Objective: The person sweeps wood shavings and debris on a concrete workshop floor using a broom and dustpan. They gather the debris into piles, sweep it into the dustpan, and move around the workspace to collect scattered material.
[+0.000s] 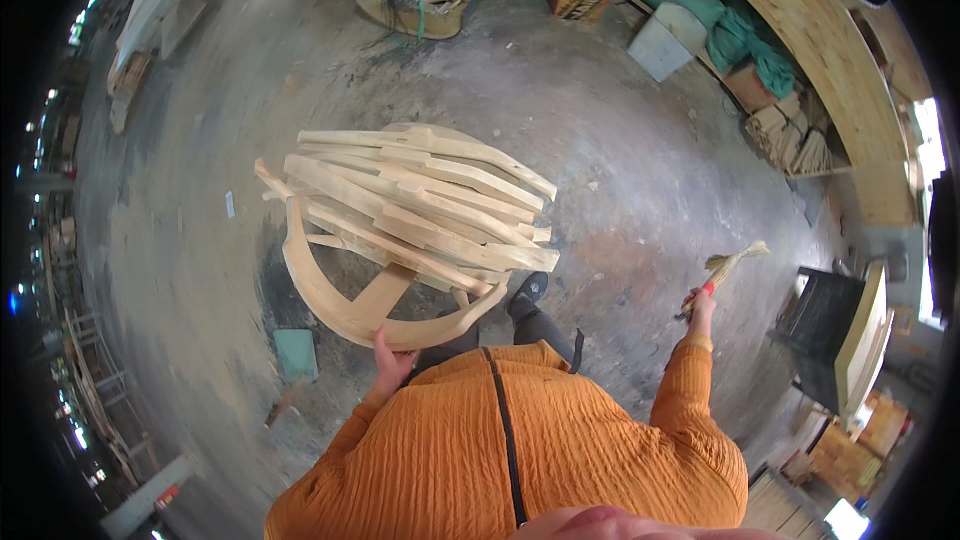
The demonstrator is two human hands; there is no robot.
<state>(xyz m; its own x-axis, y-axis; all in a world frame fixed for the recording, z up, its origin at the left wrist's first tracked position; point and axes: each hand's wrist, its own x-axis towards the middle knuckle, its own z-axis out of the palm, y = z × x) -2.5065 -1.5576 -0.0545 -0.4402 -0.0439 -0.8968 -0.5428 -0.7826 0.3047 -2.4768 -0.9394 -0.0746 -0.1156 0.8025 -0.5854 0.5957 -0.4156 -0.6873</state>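
My left hand (394, 361) grips the lower edge of a curved wooden chair back (335, 312), thumb up against the rim and the other fingers mostly hidden behind it. A broad splat (383, 292) joins this curve toward the middle. On the chair frame lies a stack of several long, bent, pale wooden pieces (430, 202), side by side and overlapping. Out to the right, well apart from the chair, my right hand (701, 304) is closed round the red handle of a straw hand brush (735, 261), its bristles pointing away from me.
A teal flat object (296, 355) lies on the floor left of my arm. Far ahead are a bin of wood scraps (430, 20) and a crate (580, 5). Bundled sticks (785, 135) stand at the far right. Nearer on the right is a dark cabinet-like object (820, 328).
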